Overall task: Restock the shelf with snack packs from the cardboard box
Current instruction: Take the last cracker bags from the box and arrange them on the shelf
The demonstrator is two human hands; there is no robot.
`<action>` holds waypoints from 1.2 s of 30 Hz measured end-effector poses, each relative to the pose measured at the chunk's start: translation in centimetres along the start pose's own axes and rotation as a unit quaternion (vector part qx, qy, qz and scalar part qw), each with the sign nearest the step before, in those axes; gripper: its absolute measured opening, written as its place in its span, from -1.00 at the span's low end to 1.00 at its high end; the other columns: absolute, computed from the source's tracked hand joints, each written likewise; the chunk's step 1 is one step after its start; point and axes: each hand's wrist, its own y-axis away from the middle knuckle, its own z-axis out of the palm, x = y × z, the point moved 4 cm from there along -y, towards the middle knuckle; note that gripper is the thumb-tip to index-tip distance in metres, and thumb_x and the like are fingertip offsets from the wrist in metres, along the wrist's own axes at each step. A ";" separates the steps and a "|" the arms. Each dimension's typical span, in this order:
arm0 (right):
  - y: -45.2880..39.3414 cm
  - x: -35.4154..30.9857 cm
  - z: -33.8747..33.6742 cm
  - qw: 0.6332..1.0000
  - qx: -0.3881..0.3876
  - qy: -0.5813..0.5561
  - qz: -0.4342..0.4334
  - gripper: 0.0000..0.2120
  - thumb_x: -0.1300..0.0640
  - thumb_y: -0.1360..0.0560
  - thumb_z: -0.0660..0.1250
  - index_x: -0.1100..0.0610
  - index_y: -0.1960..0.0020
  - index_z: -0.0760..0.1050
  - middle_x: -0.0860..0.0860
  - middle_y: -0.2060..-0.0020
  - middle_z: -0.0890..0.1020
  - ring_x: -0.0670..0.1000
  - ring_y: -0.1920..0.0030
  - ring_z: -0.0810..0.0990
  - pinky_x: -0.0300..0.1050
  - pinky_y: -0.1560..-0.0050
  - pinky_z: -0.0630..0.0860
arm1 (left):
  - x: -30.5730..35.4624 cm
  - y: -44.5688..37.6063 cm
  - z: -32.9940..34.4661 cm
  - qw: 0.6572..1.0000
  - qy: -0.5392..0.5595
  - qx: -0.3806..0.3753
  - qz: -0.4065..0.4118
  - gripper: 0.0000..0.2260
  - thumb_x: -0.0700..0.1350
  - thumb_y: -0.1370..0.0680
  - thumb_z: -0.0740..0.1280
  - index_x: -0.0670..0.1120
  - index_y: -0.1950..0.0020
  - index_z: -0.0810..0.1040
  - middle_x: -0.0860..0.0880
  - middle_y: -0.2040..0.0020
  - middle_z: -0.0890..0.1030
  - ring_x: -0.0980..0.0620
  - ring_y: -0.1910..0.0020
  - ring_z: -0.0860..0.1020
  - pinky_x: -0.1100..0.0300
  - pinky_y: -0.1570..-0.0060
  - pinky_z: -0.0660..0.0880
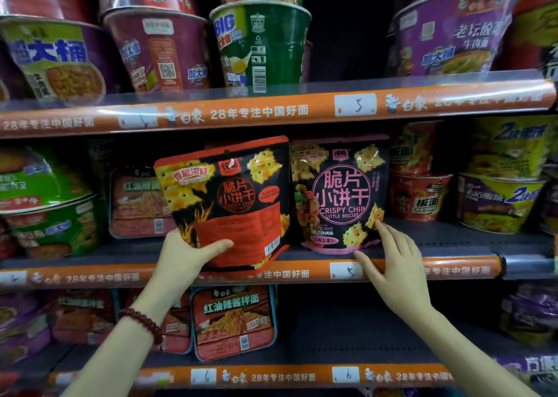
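A red and black snack pack [232, 203] is tilted at the front of the middle shelf [453, 245], its bottom over the orange shelf edge. My left hand [187, 257] grips its lower left corner, thumb across the front. To its right a pink and black snack pack [338, 197] stands upright on the same shelf. My right hand [389, 263] touches that pack's lower right corner with straight fingers. The cardboard box is out of view.
Noodle cups [262, 46] fill the top shelf. Green bowls [45, 203] sit left and red and purple-yellow cups [498, 197] right on the middle shelf. Flat red noodle trays [232, 321] stand on the lower shelf. Bare shelf shows right of the pink pack.
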 end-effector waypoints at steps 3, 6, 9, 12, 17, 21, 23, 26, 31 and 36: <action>0.0 0.1 0.0 1.000 0.002 -0.001 0.002 -0.26 -0.31 -0.45 0.08 0.18 -0.43 0.32 0.12 -0.31 0.49 0.14 -0.32 0.41 0.06 -0.33 0.34 | 0.0 -2.1 -0.1 0.999 0.014 -0.037 -0.002 -0.70 -0.17 -0.36 0.52 0.13 0.07 0.50 0.16 0.08 0.61 0.23 0.08 0.57 0.20 0.07 0.49; 0.0 0.0 0.1 1.000 0.002 0.001 -0.001 -0.27 -0.31 -0.46 0.09 0.17 -0.44 0.31 0.11 -0.31 0.48 0.12 -0.32 0.41 0.05 -0.33 0.34 | 0.2 -4.0 0.2 0.997 0.022 -0.070 0.003 -0.71 -0.19 -0.36 0.52 0.10 0.06 0.52 0.13 0.06 0.62 0.18 0.05 0.58 0.15 0.03 0.50; 0.0 0.0 0.1 1.000 0.004 0.004 -0.002 -0.27 -0.30 -0.46 0.10 0.17 -0.44 0.31 0.10 -0.32 0.48 0.11 -0.33 0.40 0.05 -0.33 0.34 | 0.1 -5.4 0.6 0.996 0.036 -0.074 0.019 -0.72 -0.22 -0.36 0.52 0.08 0.07 0.55 0.15 0.09 0.63 0.25 0.11 0.60 0.23 0.10 0.51; 0.0 0.0 0.1 1.000 0.006 0.005 -0.006 -0.28 -0.30 -0.46 0.10 0.16 -0.44 0.32 0.09 -0.31 0.48 0.09 -0.32 0.40 0.02 -0.32 0.34 | -0.4 -6.6 0.5 0.996 0.059 -0.058 0.020 -0.74 -0.21 -0.34 0.52 0.06 0.08 0.57 0.17 0.15 0.66 0.21 0.09 0.61 0.21 0.08 0.51; 0.1 -0.1 0.1 1.000 0.013 -0.002 -0.010 -0.30 -0.29 -0.47 0.11 0.15 -0.43 0.32 0.08 -0.29 0.50 0.08 -0.30 0.42 -0.01 -0.30 0.33 | -1.9 -6.6 0.6 0.992 0.055 -0.117 0.007 -0.66 -0.07 -0.23 0.53 0.07 0.02 0.60 0.20 0.11 0.70 0.16 0.03 0.65 0.15 0.02 0.54; 0.1 -0.3 0.1 1.000 0.017 0.000 -0.011 -0.30 -0.29 -0.47 0.10 0.16 -0.43 0.32 0.09 -0.29 0.49 0.06 -0.30 0.40 -0.04 -0.30 0.30 | -2.9 -6.5 0.6 0.988 0.053 -0.148 -0.002 -0.67 -0.19 -0.29 0.54 0.06 0.01 0.59 0.20 0.11 0.70 0.20 0.07 0.66 0.19 0.04 0.53; 0.1 -0.3 0.1 1.000 0.016 -0.002 -0.008 -0.30 -0.28 -0.46 0.11 0.15 -0.43 0.32 0.08 -0.30 0.49 0.06 -0.30 0.39 -0.05 -0.31 0.29 | -3.3 -6.6 0.7 0.982 0.028 -0.186 -0.008 -0.61 -0.24 -0.29 0.55 0.02 -0.04 0.58 0.16 0.09 0.70 0.22 0.07 0.65 0.23 0.04 0.52; 0.2 -0.3 0.1 1.000 0.016 -0.002 -0.012 -0.31 -0.27 -0.47 0.13 0.15 -0.44 0.32 0.08 -0.30 0.48 0.06 -0.30 0.39 -0.09 -0.31 0.27 | -3.9 -6.5 0.9 0.979 0.011 -0.203 -0.008 -0.58 -0.19 -0.27 0.58 0.01 -0.07 0.59 0.12 0.07 0.70 0.21 0.06 0.65 0.29 0.06 0.54; 0.1 -0.3 0.1 1.000 0.009 0.001 -0.005 -0.30 -0.29 -0.46 0.11 0.14 -0.45 0.31 0.07 -0.32 0.47 0.07 -0.32 0.38 -0.04 -0.32 0.29 | -3.7 -7.5 1.5 0.986 0.015 -0.162 0.022 -0.68 -0.23 -0.33 0.55 0.08 0.04 0.58 0.26 0.18 0.68 0.32 0.14 0.63 0.48 0.20 0.51; 0.1 -0.2 0.1 1.000 0.006 0.005 -0.003 -0.30 -0.29 -0.47 0.11 0.14 -0.45 0.30 0.07 -0.32 0.47 0.08 -0.32 0.38 0.01 -0.32 0.33 | -4.6 -8.7 2.0 0.992 0.000 -0.124 0.012 -0.69 -0.18 -0.33 0.56 0.13 0.11 0.53 0.17 0.10 0.61 0.27 0.11 0.56 0.35 0.13 0.45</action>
